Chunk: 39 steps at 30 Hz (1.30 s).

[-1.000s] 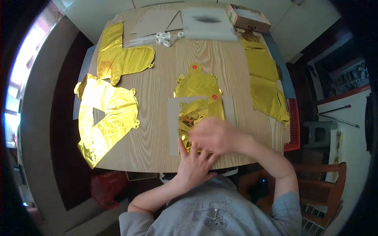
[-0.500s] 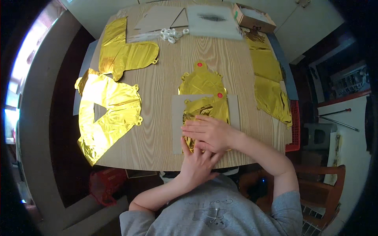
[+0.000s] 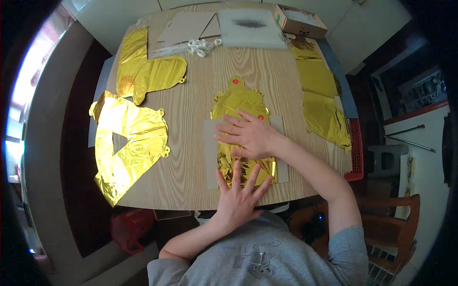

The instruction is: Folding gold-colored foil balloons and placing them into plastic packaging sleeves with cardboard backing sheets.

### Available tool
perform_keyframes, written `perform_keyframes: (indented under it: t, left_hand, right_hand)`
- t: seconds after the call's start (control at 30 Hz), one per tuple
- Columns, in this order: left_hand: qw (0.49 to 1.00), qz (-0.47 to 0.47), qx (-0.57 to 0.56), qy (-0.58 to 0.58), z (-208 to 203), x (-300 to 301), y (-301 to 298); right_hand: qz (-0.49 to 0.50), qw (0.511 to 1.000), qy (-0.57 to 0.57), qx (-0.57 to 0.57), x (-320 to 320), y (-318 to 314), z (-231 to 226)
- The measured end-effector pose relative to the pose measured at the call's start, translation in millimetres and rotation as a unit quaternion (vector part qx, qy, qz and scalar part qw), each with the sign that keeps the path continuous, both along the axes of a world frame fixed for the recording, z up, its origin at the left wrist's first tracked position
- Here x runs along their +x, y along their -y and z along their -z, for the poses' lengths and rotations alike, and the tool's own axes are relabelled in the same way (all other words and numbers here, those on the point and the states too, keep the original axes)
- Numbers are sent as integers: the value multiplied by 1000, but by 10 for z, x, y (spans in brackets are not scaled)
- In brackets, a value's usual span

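Note:
A gold foil balloon, flat and folded over, lies in front of me on a grey cardboard sheet. Its far end, with a round red sticker, reaches past the sheet's far edge. Across the middle of the foil my right hand is laid flat, fingers spread to the left. My left hand rests at the near edge, its spread fingers pressing on the crinkled foil. Neither hand grips anything. Part of the foil and a second red sticker's edge are covered by the right hand.
Gold foil balloons lie flat at left, far left and right. At the back are cardboard pieces, white ribbon rolls, a clear plastic bag and a cardboard box.
My right hand has slid away from me up the foil, off my left hand. The left hand's fingers have spread at the near edge. The view has shifted slightly.

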<state>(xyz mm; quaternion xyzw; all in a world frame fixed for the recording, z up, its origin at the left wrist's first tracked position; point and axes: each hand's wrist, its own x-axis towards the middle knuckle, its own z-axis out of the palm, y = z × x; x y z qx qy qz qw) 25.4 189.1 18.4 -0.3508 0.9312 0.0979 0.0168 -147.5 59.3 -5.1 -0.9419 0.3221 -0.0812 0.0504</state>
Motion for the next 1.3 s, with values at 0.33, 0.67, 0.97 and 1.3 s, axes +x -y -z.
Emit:
perform_keyframes:
  t: [0.33,0.67,0.97,1.3]
  left_hand:
    - [1000,-1,10,-10,5,-27,-3]
    - [1000,-1,2,-18,-29,-14,-17]
    - [1000,2,-3,-15,-37,-24,-22]
    - [1000,-3,1,-20,-32,-37,-31]
  right_hand:
    - [120,962,146,-197,-282,493,38]
    - [342,909,104,212,-899,4,-310]
    - [274,890,177,317,-947,176,-360]
    - [464,752,414,220,-1496,346,-862]
